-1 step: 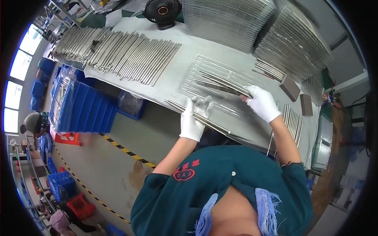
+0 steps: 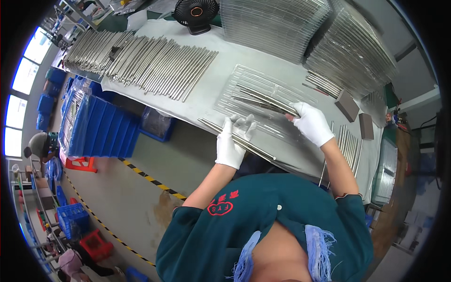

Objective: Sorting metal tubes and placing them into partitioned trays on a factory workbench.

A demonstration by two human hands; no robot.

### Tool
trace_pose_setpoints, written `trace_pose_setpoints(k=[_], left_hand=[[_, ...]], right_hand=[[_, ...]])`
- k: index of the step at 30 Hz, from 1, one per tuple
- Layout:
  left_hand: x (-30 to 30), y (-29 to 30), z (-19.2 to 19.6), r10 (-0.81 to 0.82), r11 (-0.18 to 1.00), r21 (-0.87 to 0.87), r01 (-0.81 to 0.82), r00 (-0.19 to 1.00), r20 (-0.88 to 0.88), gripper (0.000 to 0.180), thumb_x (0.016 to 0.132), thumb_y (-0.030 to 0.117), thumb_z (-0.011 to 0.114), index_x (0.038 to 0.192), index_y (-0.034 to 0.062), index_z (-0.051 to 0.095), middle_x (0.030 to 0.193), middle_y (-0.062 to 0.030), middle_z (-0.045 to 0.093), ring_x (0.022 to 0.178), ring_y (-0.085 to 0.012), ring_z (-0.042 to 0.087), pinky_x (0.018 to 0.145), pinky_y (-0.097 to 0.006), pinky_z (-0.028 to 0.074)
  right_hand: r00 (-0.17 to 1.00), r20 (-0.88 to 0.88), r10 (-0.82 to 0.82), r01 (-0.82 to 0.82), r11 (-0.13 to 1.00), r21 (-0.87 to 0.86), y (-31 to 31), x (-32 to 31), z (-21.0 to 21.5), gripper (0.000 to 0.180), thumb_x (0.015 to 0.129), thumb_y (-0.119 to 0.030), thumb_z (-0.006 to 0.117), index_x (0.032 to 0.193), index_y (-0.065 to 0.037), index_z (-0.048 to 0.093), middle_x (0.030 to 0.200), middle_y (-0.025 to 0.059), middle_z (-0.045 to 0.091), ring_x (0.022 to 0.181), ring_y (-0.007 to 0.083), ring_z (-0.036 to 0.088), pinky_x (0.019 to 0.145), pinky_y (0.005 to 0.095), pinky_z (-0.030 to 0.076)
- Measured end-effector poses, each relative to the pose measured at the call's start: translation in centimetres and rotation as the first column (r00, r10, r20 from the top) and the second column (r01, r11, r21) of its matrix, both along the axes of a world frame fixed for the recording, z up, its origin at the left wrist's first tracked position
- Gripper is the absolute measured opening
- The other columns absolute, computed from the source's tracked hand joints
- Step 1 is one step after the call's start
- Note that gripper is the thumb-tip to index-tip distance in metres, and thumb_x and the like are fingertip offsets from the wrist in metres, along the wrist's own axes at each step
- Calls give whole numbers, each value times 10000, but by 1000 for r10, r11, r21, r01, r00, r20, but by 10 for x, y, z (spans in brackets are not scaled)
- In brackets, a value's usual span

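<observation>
Between gloved left hand (image 2: pixel 231 143) and right hand (image 2: pixel 311 123), metal rods (image 2: pixel 263 99) lengthwise left-right.

Both hands are covered by white fabric gloves: the left hand (image 2: pixel 231 143) at about ten o'clock from the picture's centre, the right hand (image 2: pixel 312 123) at about one o'clock. The gloves end at the wrists, and the forearms above them are left uncovered. A dark teal short-sleeved shirt (image 2: pixel 282 221) is worn, seen at six o'clock, with its sleeves ending near the elbows. A red emblem (image 2: pixel 221 205) with small lettering is printed on the left shoulder at about seven o'clock. A small pale button is set near the collar. Light blue frayed fabric strips (image 2: pixel 320 249) are seen hanging beside the neck on both sides
</observation>
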State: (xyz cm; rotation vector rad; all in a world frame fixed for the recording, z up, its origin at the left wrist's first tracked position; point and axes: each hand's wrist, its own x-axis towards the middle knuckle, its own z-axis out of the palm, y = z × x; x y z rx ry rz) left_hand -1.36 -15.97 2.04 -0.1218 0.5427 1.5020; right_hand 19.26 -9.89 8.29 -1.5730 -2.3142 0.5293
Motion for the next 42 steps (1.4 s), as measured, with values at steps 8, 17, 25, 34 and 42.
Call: trace_pose_setpoints(k=[8, 17, 25, 34, 42], left_hand=[[-3, 0, -6, -26, 999, 38, 27, 1000, -18, 240, 958, 267, 398, 949, 44, 485, 830, -78, 533, 1004, -308, 564, 834, -408, 509], [-5, -2, -8, -23, 998, 52, 21, 999, 35, 227, 942, 247, 444, 915, 30, 505, 802, -74, 527, 1010, -322, 546, 809, -427, 510], [-4, -2, 0, -14, 1000, 21, 14, 1000, 6, 232, 944, 240, 440, 911, 19, 501, 781, -74, 524, 1027, -339, 536, 786, -416, 514], [-3, -2, -1, -38, 998, 57, 40, 999, -34, 257, 965, 261, 376, 903, 46, 502, 780, -68, 533, 1035, -334, 553, 829, -396, 505], [-4, -1, -9, -37, 993, 116, 30, 998, 54, 236, 951, 235, 418, 933, 17, 508, 843, -97, 558, 1088, -344, 510, 831, -419, 498]], right_hand=[[983, 147, 108, -96, 991, -90, -4, -22, 1, 275, 755, -140, 577, 1011, -43, 593, 937, 159, 605, 865, 323, 588, 753, 379, 476], [992, 115, 42, -50, 996, 74, -2, -21, 3, 305, 727, -44, 595, 1031, -57, 588, 1001, 131, 607, 863, 307, 594, 746, 341, 488], [990, 138, 43, -58, 993, 104, 8, -20, -6, 265, 743, -81, 603, 1008, -70, 606, 1031, 90, 592, 866, 290, 591, 755, 335, 487], [991, 127, 33, -49, 991, 126, 15, -25, -21, 220, 787, -171, 614, 975, -58, 620, 1034, 92, 591, 888, 299, 584, 766, 353, 481], [976, 217, 37, -75, 983, 167, 0, -39, -4, 174, 811, -192, 567, 924, -62, 599, 953, 103, 594, 813, 301, 601, 682, 384, 503]])
